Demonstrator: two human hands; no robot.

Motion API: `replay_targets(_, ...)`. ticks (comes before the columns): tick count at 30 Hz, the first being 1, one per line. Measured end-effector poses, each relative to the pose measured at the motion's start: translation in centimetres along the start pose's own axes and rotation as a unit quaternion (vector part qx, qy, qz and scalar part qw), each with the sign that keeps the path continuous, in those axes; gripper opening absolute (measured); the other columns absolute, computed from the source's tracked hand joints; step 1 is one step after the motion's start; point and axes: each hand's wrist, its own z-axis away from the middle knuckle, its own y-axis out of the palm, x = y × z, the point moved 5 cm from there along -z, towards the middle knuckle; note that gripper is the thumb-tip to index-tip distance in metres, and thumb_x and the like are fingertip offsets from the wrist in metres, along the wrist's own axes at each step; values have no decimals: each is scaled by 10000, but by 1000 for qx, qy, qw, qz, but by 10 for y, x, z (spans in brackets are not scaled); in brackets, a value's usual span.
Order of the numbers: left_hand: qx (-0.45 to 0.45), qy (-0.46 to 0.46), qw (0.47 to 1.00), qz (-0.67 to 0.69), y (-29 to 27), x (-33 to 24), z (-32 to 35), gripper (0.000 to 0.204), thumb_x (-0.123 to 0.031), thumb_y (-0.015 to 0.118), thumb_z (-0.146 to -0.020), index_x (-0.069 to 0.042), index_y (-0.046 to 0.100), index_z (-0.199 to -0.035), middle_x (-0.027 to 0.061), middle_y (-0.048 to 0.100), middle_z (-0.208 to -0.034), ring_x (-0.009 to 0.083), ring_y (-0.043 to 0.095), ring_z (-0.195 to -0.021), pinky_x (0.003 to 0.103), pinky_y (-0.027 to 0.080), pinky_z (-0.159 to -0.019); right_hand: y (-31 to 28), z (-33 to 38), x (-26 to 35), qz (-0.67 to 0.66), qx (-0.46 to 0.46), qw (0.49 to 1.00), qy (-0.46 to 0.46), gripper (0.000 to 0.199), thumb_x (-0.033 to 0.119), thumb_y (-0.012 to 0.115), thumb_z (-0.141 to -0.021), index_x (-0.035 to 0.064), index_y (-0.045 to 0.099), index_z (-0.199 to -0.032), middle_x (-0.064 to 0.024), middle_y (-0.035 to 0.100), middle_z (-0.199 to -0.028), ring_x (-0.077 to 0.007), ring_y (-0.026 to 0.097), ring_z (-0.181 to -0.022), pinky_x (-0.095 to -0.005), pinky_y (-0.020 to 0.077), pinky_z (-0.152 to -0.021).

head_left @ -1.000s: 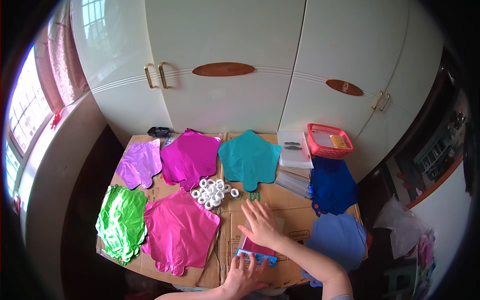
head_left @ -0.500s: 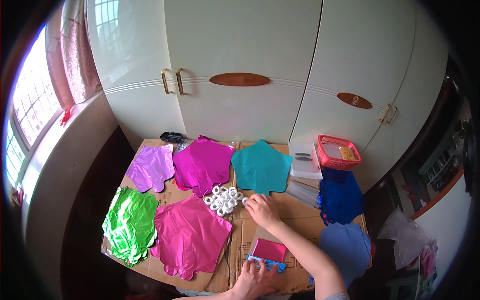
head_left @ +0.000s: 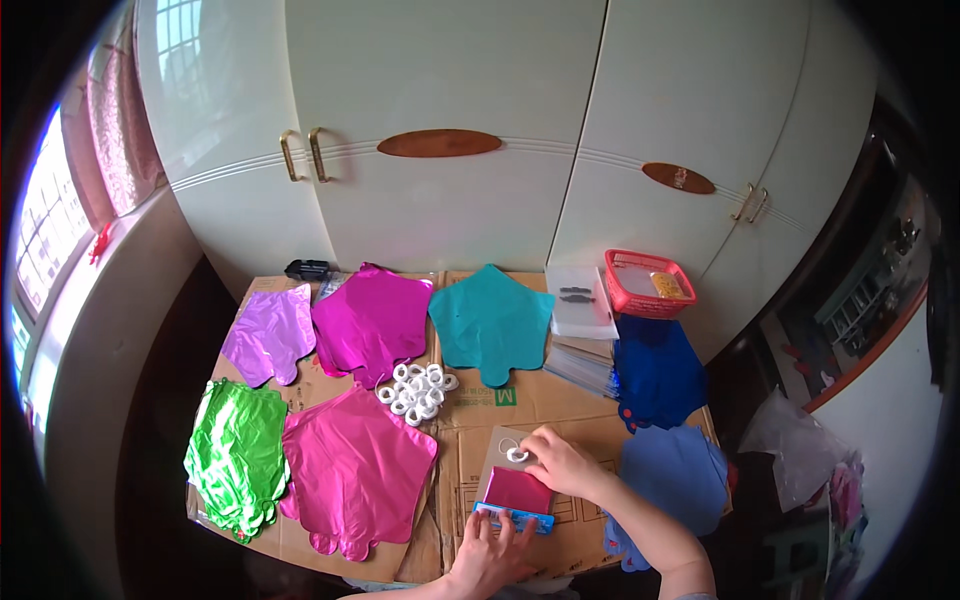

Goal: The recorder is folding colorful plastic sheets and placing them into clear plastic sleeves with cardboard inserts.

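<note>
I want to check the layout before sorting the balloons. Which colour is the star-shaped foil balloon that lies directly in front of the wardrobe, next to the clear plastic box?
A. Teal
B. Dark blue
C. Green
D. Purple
A: the teal star-shaped foil balloon lies by the wardrobe, just left of the clear plastic box.

Shiny foil balloons (head_left: pixel 372 322), mid-frame; matt brown cardboard (head_left: pixel 560 395) under them; glossy white cupboard doors (head_left: pixel 440 90) up top; red plastic basket (head_left: pixel 648 283), right.

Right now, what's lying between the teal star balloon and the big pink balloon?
In the head view, a cluster of small white rings lies between the teal star balloon and pink balloon.
</note>
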Motion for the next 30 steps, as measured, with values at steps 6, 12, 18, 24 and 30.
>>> replay_targets(6, -8, 2, 1000, 6, 0, -1, -1, 821, -655, 628, -691, -184, 451, -1340, 221, 498, -1167, 423, 539, -963, 540, 447, -870, 8, 1, -23, -111, 39, 989, 96, 464, 132, 739, -733, 77, 467, -1106, -151, 497, -1088, -345, 577, -992, -416, 490, -813)
replay_targets(12, 2, 0, 1000, -11, 1, -1, -1, 838, -660, 640, -672, -189, 454, -1340, 217, 495, -1174, 420, 534, -969, 541, 451, -859, 4, -24, -4, -51, 37, 998, 18, 582, 128, 780, -675, 65, 502, -1183, -135, 460, -1166, -289, 566, -1041, -363, 479, -877)
replay_targets(18, -1, 0, 1000, -6, -2, -1, -1, 836, -656, 638, -678, -191, 445, -1346, 219, 489, -1183, 418, 522, -990, 541, 447, -863, 12, -24, -5, -36, 127, 991, 26, 321, 161, 717, -740, 61, 633, -1034, -115, 549, -1057, -300, 592, -995, -376, 486, -849)
replay_targets(24, -2, -2, 1000, -4, 1, -1, -1, 828, -649, 636, -686, -189, 443, -1347, 222, 487, -1193, 425, 519, -992, 544, 445, -865, 17, -11, -3, -113, 175, 978, 12, 197, 202, 645, -813, 60, 681, -944, -106, 676, -874, -264, 647, -875, -341, 499, -794)
replay_targets(30, 5, 1, 1000, -13, 1, -2, 0, 830, -650, 639, -681, -187, 447, -1344, 229, 485, -1192, 427, 517, -994, 545, 447, -861, 14, -11, -9, -182, 214, 955, 97, 233, 196, 653, -803, 31, 677, -966, -117, 698, -896, -219, 668, -823, -323, 510, -747)
